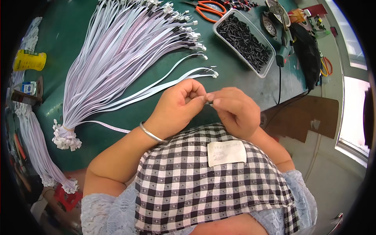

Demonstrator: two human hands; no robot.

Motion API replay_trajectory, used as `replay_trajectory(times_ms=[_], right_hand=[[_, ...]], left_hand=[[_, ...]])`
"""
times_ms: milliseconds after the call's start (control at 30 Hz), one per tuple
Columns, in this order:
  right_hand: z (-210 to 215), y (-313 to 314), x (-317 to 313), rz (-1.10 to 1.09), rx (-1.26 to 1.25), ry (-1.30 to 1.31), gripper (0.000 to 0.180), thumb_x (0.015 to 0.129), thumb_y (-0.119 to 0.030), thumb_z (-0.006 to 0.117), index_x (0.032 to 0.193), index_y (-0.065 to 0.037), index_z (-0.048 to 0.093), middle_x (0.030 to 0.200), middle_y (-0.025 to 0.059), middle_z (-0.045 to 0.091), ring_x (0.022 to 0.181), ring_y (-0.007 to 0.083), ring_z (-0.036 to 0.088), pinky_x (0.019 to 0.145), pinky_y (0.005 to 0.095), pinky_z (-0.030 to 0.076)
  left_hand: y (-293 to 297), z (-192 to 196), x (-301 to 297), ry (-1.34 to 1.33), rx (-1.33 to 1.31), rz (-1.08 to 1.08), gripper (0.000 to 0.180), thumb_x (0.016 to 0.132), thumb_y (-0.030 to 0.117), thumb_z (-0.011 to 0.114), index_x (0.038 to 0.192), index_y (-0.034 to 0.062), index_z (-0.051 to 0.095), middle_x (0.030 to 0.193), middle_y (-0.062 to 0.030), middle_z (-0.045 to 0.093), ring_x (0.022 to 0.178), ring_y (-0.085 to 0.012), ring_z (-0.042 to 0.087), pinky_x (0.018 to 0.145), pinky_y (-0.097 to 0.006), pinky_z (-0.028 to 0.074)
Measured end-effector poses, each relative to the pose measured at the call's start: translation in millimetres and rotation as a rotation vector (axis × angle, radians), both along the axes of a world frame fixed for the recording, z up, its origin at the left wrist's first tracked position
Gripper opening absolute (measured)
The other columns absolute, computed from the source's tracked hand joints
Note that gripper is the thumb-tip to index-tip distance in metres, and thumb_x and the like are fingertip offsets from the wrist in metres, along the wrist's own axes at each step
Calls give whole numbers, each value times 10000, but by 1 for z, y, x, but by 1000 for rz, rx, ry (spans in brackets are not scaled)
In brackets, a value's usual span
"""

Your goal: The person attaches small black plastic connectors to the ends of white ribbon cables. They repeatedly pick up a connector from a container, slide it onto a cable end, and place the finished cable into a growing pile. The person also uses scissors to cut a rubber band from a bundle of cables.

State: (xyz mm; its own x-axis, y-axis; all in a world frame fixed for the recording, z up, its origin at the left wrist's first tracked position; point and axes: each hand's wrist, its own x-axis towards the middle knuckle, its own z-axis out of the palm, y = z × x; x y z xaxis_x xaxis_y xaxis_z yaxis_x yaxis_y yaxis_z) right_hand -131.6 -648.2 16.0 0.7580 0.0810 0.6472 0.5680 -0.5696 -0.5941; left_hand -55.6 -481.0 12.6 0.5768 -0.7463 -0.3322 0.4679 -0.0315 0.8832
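Over the front edge of the table, my left hand and my right hand meet fingertip to fingertip, both closed in a pinch. One flat white ribbon cable leaves the bundle and passes under my left forearm toward the hands. A tiny pale end shows between the fingertips; my fingers hide most of it, and what the right ones grip is too small to name. Beyond my left hand spreads a large bundle of white and pinkish ribbon cables, tied near its left end, with small white connectors at both ends.
Behind my right hand stands a clear plastic box of short black tubes. Orange-handled pliers lie beyond it. A green corded tool is at the right, a yellow container at the left. Another cable bundle hangs at the left edge.
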Motion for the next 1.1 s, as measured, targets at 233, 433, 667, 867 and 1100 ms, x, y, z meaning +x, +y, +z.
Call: replay_trajectory(times_ms=[233,433,667,867,1100], right_hand=[[-3,0,-1,-47,35,6,239,738,75,693,946,-17,621,897,126,677,744,250,662,657,331,534],[-1,2,1,-44,53,22,224,743,81,689,936,-17,630,880,114,674,741,248,658,656,320,532],[2,4,0,-87,179,177,216,737,110,672,919,-1,638,864,119,665,749,224,656,663,291,529],[3,6,1,-71,437,306,167,770,113,645,904,13,630,881,99,662,765,176,640,674,255,512],[5,6,9,-49,390,326,146,771,87,639,894,8,636,883,82,663,757,149,631,658,245,495]], left_hand=[[0,-2,0,-34,-5,16,72,906,86,557,963,46,541,773,27,525,593,-26,450,503,-175,371],[1,-3,-1,9,-25,4,104,894,102,602,940,21,556,778,33,536,633,-9,449,529,-176,373],[1,-6,1,-99,28,-58,99,889,102,607,955,59,548,779,54,532,598,6,454,487,-151,369],[2,-6,-1,-143,59,-69,91,873,66,608,935,43,546,771,59,510,633,11,428,545,-143,348],[0,2,1,-155,105,-112,95,855,48,603,927,30,544,784,65,508,657,11,426,569,-155,359]])
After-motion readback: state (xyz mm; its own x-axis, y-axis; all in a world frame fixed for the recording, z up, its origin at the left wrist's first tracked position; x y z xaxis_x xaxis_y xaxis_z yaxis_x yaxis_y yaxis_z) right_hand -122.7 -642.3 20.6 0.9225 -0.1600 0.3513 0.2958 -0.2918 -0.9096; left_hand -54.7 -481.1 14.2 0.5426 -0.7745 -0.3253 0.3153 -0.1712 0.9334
